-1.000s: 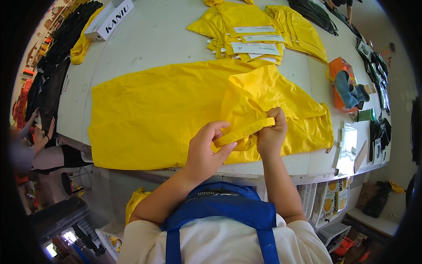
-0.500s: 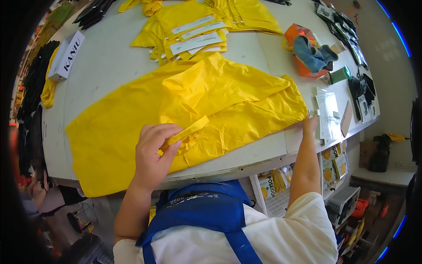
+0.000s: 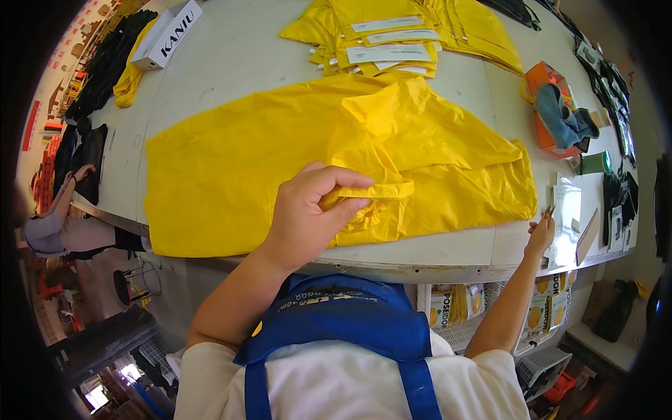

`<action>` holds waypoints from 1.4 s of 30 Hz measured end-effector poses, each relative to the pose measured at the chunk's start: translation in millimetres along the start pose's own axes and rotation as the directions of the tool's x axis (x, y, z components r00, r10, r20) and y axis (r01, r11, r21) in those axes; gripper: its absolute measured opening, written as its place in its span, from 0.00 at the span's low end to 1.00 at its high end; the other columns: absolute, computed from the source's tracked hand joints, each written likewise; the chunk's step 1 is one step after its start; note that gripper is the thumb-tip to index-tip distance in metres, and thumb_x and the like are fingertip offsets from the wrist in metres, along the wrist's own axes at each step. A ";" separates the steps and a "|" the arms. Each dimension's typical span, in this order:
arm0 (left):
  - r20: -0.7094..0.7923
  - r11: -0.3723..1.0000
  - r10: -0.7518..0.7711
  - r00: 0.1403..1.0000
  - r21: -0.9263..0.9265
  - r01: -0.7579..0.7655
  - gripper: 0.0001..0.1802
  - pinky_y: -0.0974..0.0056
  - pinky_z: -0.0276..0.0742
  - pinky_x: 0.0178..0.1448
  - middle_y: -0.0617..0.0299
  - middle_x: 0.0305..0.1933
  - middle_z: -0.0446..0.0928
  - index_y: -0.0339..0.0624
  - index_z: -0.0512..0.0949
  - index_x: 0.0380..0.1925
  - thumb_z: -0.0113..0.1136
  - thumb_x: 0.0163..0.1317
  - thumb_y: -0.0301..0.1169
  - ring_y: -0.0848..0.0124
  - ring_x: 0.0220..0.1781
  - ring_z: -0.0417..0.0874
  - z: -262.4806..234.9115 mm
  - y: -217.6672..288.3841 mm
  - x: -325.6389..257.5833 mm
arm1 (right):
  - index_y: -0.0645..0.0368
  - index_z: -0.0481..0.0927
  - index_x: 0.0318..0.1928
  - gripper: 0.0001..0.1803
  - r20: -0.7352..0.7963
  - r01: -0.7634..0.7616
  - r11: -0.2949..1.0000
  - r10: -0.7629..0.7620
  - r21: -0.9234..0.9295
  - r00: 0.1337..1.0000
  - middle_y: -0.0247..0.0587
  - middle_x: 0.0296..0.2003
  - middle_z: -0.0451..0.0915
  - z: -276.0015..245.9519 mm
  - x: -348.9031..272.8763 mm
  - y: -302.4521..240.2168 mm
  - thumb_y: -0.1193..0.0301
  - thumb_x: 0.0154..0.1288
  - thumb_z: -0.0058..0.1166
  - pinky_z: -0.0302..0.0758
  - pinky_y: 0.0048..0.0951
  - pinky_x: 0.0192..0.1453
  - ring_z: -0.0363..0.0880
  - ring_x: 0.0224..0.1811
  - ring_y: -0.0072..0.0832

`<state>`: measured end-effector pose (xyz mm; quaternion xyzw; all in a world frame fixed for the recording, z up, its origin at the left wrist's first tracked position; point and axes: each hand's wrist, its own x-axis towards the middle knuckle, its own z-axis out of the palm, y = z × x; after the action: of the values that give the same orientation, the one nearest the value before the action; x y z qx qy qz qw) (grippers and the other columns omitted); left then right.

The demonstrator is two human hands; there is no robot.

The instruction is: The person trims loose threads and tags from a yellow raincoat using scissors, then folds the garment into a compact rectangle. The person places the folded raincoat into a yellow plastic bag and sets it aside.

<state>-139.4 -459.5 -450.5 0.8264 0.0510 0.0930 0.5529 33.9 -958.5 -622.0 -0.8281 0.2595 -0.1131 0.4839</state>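
Note:
A large yellow garment (image 3: 231, 164) of thin, smooth cloth lies spread and partly crumpled across the white table. My left hand (image 3: 308, 213) pinches a narrow yellow strap (image 3: 388, 190) between thumb and fingers, lifted just over the garment's near edge; gathered cloth hangs beneath it. Off the garment's right end, my right hand (image 3: 540, 234) is closed at the table's front edge. A small pointed metal tool (image 3: 551, 209) juts up from its fingers, too small to make out fully. Beside this hand lies a shiny clear plastic sheet (image 3: 565, 210).
Folded yellow garments (image 3: 392, 35) with white labels are stacked at the back. An orange box (image 3: 553, 136) with a blue-grey cloth (image 3: 560, 115) stands right, near a green roll (image 3: 596, 162). A white box (image 3: 166, 35) is far left. Another person (image 3: 59, 227) works at the left.
The view has shifted, so the table's contents appear farther right. My left hand still pinches the strap. My right hand has turned upward, and the small metal tool shows above its fingers.

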 end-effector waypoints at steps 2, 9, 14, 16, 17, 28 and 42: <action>0.018 0.995 -0.062 0.998 -0.075 0.063 0.11 0.75 0.71 0.42 0.64 0.35 0.77 0.35 0.80 0.37 0.63 0.53 0.16 0.79 0.37 0.77 4.8 -2.1 1.1 | 0.62 0.78 0.52 0.17 0.183 0.150 0.959 -0.196 0.240 0.963 0.39 0.40 0.77 29.1 -74.7 -80.8 0.72 0.69 0.39 0.71 0.16 0.32 0.75 0.34 0.22; 0.060 0.983 -0.098 0.993 -0.149 0.106 0.08 0.75 0.74 0.45 0.62 0.37 0.80 0.34 0.80 0.36 0.62 0.54 0.16 0.79 0.39 0.78 -0.6 5.3 -0.7 | 0.58 0.79 0.51 0.30 0.502 0.882 0.347 -0.851 0.319 0.153 0.37 0.34 0.74 75.9 -241.5 -235.8 0.78 0.41 0.67 0.72 0.32 0.37 0.75 0.34 0.31; 0.083 0.981 -0.104 0.991 -0.158 0.116 0.09 0.75 0.74 0.44 0.61 0.36 0.80 0.34 0.81 0.36 0.62 0.54 0.15 0.78 0.39 0.79 -3.8 5.7 -5.6 | 0.56 0.81 0.49 0.29 0.503 0.907 0.258 -0.862 0.333 0.061 0.34 0.33 0.74 82.6 -256.0 -248.3 0.75 0.39 0.68 0.72 0.31 0.36 0.75 0.34 0.32; 0.084 0.981 -0.086 0.993 -0.168 0.099 0.09 0.75 0.75 0.44 0.61 0.36 0.80 0.33 0.81 0.35 0.62 0.53 0.14 0.77 0.38 0.80 -4.5 5.3 -6.6 | 0.56 0.81 0.48 0.28 0.506 0.886 0.297 -0.859 0.356 0.084 0.35 0.33 0.74 84.4 -262.0 -247.5 0.75 0.39 0.67 0.71 0.31 0.36 0.74 0.33 0.32; 0.086 0.982 -0.078 0.993 -0.166 0.091 0.10 0.75 0.75 0.44 0.61 0.36 0.80 0.33 0.81 0.35 0.61 0.53 0.14 0.77 0.38 0.80 -4.6 4.6 -6.8 | 0.56 0.82 0.48 0.27 0.507 0.874 0.317 -0.856 0.367 0.098 0.35 0.33 0.74 85.1 -264.0 -246.8 0.75 0.39 0.67 0.71 0.31 0.36 0.74 0.33 0.32; 0.122 0.961 -0.127 0.984 -0.232 0.153 0.09 0.74 0.76 0.45 0.61 0.37 0.81 0.33 0.81 0.36 0.62 0.54 0.15 0.78 0.39 0.80 -3.8 3.4 -6.5 | 0.56 0.82 0.46 0.25 0.454 0.888 0.261 -0.888 0.377 0.068 0.35 0.31 0.74 91.7 -265.1 -239.2 0.76 0.40 0.67 0.70 0.30 0.33 0.72 0.30 0.30; 0.084 0.909 -0.059 0.995 -0.407 0.088 0.15 0.74 0.71 0.50 0.64 0.42 0.76 0.37 0.74 0.46 0.58 0.58 0.16 0.79 0.45 0.76 -6.8 -8.8 -2.6 | 0.60 0.67 0.63 0.26 -0.158 0.130 0.808 -0.265 -0.574 0.951 0.48 0.52 0.74 28.6 -46.8 47.3 0.71 0.64 0.55 0.70 0.34 0.57 0.73 0.52 0.38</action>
<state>-143.2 -450.5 -456.3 0.6921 0.0420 0.0518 0.7187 -7.9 -930.8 -674.2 -0.9365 0.2474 -0.1779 0.1735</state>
